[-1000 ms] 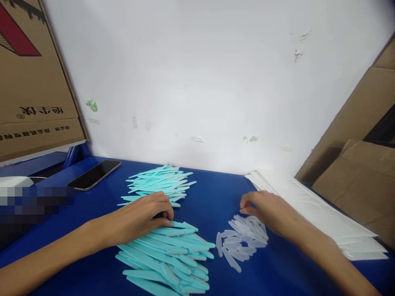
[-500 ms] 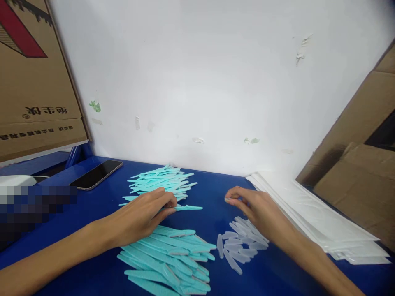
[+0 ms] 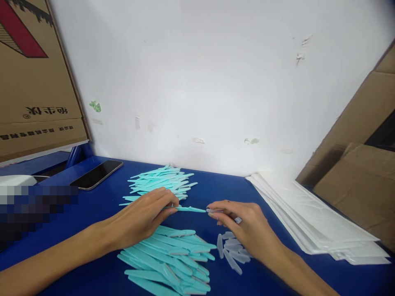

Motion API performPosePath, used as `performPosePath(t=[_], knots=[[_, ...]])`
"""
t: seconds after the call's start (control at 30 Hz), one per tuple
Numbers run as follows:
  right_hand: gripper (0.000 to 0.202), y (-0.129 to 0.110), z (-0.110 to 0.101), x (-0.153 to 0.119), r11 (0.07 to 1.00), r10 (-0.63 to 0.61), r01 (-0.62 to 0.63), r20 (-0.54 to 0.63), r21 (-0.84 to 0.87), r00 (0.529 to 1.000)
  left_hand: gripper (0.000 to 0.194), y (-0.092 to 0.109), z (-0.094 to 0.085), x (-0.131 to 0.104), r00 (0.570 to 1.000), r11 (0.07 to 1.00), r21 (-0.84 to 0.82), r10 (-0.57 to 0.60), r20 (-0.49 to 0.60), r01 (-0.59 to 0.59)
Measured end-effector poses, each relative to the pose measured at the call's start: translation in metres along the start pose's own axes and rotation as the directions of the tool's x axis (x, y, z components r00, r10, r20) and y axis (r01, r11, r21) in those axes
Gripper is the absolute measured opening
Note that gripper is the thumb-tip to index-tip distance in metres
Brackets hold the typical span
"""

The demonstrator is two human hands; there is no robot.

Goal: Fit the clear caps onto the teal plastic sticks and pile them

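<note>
My left hand [image 3: 157, 207] pinches a slim turquoise eyebrow razor [image 3: 193, 209], whose thin end points right. From the other side my right hand [image 3: 239, 216] holds a small translucent cap [image 3: 212, 211] between thumb and fingers, right at the razor's tip. Whether the tip is inside the cap I cannot tell. Behind my left hand lies a pile of turquoise razors [image 3: 160, 181], and a nearer pile of razors [image 3: 173, 259] spreads below it. Loose translucent caps [image 3: 234, 250] lie under my right hand, which partly hides them.
White plastic bags or sheets [image 3: 321, 218] are stacked at the right on the blue table [image 3: 203, 189]. A phone [image 3: 97, 174] lies at the back left. Cardboard boxes [image 3: 37, 82] stand at the left and right, with a white wall [image 3: 197, 82] behind.
My right hand has moved left and slightly down, bringing the cap to the razor's tip. My left hand stays nearly in place, still pinching the razor.
</note>
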State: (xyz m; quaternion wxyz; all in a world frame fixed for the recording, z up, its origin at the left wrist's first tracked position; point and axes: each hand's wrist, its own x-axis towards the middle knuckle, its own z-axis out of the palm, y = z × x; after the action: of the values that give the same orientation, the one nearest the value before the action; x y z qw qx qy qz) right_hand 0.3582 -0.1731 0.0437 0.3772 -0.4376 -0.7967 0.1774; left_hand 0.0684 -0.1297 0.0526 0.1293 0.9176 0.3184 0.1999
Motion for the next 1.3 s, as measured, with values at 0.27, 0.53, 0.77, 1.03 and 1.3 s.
performPosePath(t=[0.27, 0.53, 0.77, 1.03, 1.3], knots=[[0.019, -0.008, 0.01, -0.006, 0.998, -0.054, 0.054, 0.042, 0.011, 0.998, 0.014, 0.009, 0.003, -0.001, 0.998, 0.998, -0.011, 0.064, 0.014, -0.064], [0.029, -0.011, 0.001, -0.005, 0.985, -0.074, 0.056, -0.107, -0.164, 0.991, 0.016, 0.009, 0.004, -0.001, 0.999, 0.999, 0.022, 0.043, -0.024, -0.042], [0.023, -0.015, -0.007, 0.001, 0.89, 0.321, -0.279, -0.06, 0.361, 0.945, 0.015, 0.008, 0.005, 0.0, 0.999, 0.999, 0.015, 0.05, -0.017, -0.049], [0.04, -0.009, -0.005, 0.007, 0.717, 0.451, -0.402, 0.06, 0.57, 0.89, 0.014, 0.006, 0.005, -0.001, 0.997, 0.998, 0.011, 0.066, -0.035, -0.066], [0.04, -0.007, 0.004, 0.004, 0.758, 0.447, -0.407, 0.049, 0.51, 0.893, 0.014, 0.004, 0.006, -0.003, 0.999, 0.999, -0.002, 0.039, -0.031, -0.039]])
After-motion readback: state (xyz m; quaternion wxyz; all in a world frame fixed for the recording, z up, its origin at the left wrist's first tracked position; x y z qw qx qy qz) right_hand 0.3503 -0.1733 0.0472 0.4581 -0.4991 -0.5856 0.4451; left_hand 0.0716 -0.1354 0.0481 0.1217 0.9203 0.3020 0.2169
